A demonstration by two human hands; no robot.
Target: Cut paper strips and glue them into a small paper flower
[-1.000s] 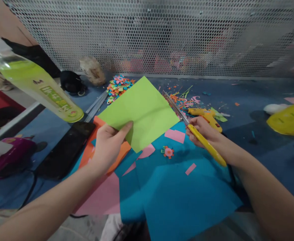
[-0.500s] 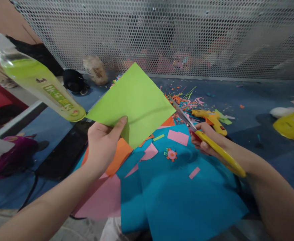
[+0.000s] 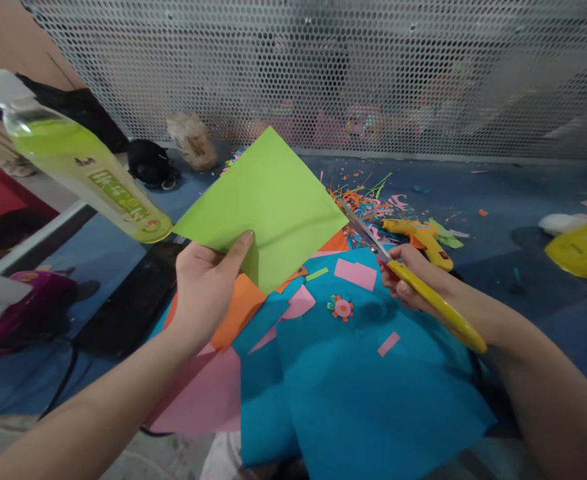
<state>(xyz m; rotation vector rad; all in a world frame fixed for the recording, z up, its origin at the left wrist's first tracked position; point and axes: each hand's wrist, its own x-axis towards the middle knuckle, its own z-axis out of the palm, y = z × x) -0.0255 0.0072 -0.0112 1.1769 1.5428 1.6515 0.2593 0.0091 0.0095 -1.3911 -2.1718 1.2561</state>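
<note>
A person's left hand point(image 3: 206, 287) pinches a square of green paper point(image 3: 268, 207) by its lower left edge, thumb on top and fingers underneath, holding it above a cluttered blue table point(image 3: 513, 193). The right hand point(image 3: 413, 273) is curled around the yellow-handled scissors point(image 3: 438, 300), whose blades point toward the sheet's right corner; whether metal meets paper there, one cannot tell. Beneath and in front of the hands lie overlapping blue sheets point(image 3: 363, 400), bearing a small paper flower point(image 3: 343, 308) with a pink center, a pink scrap point(image 3: 355, 275) just above it and a pink strip point(image 3: 388, 345) below. Orange paper point(image 3: 238, 312) lies beside the left hand, with a pink sheet point(image 3: 208, 393) nearer the person. Behind the scissors, a yellow glue gun point(image 3: 418, 237) rests next to a heap of colored paper clippings point(image 3: 368, 199). A bottle point(image 3: 98, 180) of yellow-green liquid stands at left, and a perforated metal panel point(image 3: 313, 73) rises along the table's back edge.
</note>
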